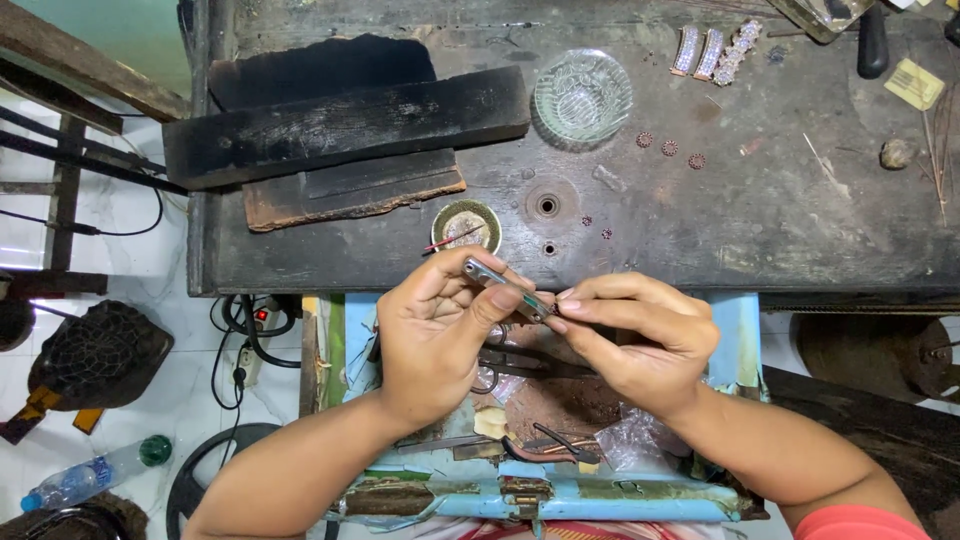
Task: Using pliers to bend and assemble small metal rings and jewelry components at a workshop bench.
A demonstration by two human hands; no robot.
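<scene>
Both hands pinch one slim metal tool at the desk's near edge.

Left hand (pixel 435 335) grips metal tool (pixel 508 288); right hand (pixel 635 335) pinches its 4 o'clock tip, hiding it. Dark scarred desk (pixel 780 220); glass bowl (pixel 582 97) at 12; white floor at 9.

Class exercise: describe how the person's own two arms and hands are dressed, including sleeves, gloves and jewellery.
Both the left hand and the right hand are bare: no gloves, rings or watch visible. Forearms are uncovered; a red-pink sleeve edge shows on the right arm.
</scene>
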